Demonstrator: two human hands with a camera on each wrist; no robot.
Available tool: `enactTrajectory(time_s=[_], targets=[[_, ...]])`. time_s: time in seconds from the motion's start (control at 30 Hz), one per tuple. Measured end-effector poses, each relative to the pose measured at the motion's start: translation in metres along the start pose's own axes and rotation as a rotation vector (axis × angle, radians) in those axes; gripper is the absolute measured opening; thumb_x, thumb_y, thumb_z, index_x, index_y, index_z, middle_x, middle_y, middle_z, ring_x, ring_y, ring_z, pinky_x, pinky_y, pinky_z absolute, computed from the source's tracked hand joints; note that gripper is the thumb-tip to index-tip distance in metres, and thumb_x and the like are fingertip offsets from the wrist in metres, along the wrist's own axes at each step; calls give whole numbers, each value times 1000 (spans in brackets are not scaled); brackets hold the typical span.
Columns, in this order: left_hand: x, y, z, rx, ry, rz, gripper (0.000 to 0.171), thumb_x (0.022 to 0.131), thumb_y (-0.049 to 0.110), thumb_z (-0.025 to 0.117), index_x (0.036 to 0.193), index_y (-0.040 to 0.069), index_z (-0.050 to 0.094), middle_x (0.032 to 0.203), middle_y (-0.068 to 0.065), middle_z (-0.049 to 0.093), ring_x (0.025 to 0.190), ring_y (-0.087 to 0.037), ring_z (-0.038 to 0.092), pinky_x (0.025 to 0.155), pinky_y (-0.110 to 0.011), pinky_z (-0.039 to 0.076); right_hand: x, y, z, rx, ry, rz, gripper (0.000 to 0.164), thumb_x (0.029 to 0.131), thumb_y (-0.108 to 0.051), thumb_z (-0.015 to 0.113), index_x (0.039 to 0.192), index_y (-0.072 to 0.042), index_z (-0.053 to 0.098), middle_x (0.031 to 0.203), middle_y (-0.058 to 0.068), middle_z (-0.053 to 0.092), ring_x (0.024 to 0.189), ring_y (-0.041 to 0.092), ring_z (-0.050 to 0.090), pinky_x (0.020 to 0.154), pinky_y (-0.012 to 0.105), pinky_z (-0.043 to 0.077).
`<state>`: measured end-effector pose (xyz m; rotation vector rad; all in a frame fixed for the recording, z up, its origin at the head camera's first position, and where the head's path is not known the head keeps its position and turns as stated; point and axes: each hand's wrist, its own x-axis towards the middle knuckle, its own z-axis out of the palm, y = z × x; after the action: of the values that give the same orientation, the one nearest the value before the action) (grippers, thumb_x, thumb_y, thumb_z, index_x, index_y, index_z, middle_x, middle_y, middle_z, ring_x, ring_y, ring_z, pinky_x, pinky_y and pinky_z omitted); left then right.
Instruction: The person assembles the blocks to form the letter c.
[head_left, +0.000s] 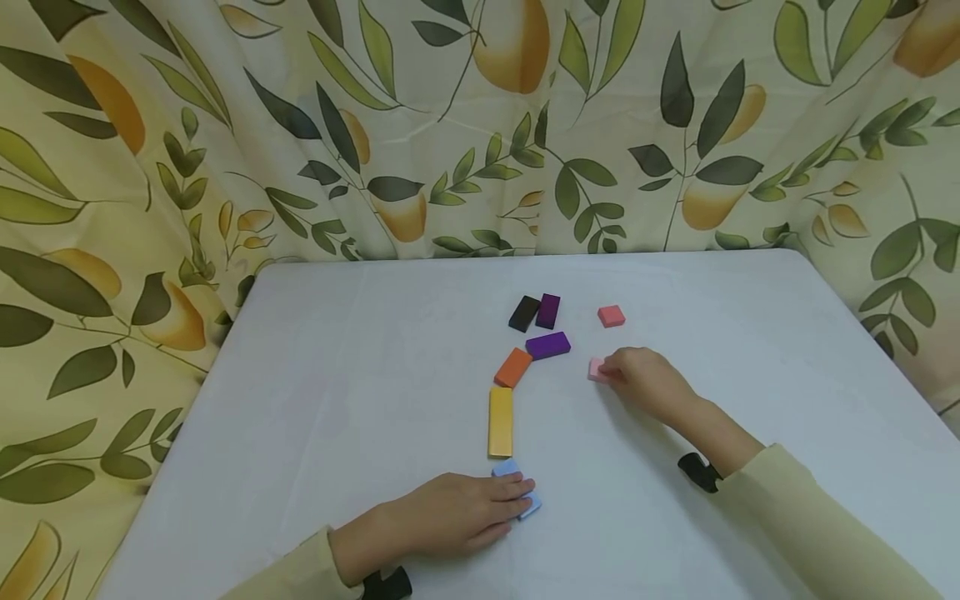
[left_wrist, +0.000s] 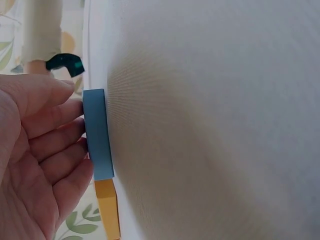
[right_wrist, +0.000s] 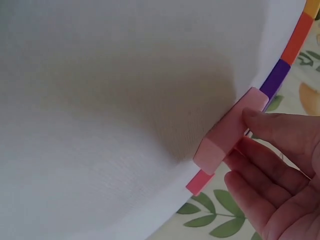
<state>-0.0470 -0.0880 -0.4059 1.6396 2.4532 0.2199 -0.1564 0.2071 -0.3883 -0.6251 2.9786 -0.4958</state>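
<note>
The fingers of my left hand [head_left: 453, 512] lie extended over a light blue block [head_left: 506, 468], covering much of it. Seen in the left wrist view, the fingertips [left_wrist: 80, 127] touch the face of the blue block [left_wrist: 99, 135], and the thumb stands off it. A yellow block [head_left: 500, 422] meets the blue one at its far end. To the right, my right hand [head_left: 648, 385] pinches a pale pink block [head_left: 596, 371] at the table surface. The right wrist view has the thumb on the pink block [right_wrist: 232, 131], with fingers partly hidden behind it.
Beyond the yellow block, an orange block [head_left: 513, 367] and a purple block [head_left: 548, 346] continue a curved line. A black block [head_left: 524, 313] and a dark purple block [head_left: 548, 311] lie behind, with a coral-pink block [head_left: 611, 316] to their right. Patterned cloth [head_left: 450, 125] hangs behind the white table [head_left: 337, 375].
</note>
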Motion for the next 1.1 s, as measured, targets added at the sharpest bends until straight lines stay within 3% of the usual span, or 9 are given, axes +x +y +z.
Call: enactTrajectory(time_s=[0.23, 0.6, 0.87, 1.1], targets=[[2, 0, -2, -27, -32, -17, 41, 99, 28, 42, 137, 15, 46, 142, 5, 37, 129, -2, 28, 99, -19, 30, -12, -3, 3, 2, 16, -5, 14, 78, -1, 71, 90, 5, 70, 79, 11, 67, 76, 28, 63, 75, 43, 51], [3, 1, 0, -29, -19, -14, 40, 99, 28, 42, 136, 14, 47, 142, 5, 38, 129, -3, 30, 98, -19, 31, -30, -16, 6, 1, 53, -34, 11, 75, -1, 73, 85, 3, 70, 73, 6, 65, 68, 21, 60, 70, 39, 52], [2, 1, 1, -22, -22, -19, 40, 98, 28, 42, 136, 14, 47, 142, 4, 38, 129, -4, 30, 98, -19, 31, -42, -27, 13, -5, 81, -98, 9, 74, -2, 75, 82, 0, 71, 67, -1, 61, 64, 15, 57, 67, 34, 52], [2, 1, 1, -33, -24, -20, 40, 99, 28, 42, 137, 15, 46, 142, 5, 38, 130, -4, 29, 98, -20, 32, -50, -36, 15, -15, 77, -137, 12, 73, -2, 75, 85, 0, 72, 70, 1, 63, 66, 16, 59, 68, 33, 52]])
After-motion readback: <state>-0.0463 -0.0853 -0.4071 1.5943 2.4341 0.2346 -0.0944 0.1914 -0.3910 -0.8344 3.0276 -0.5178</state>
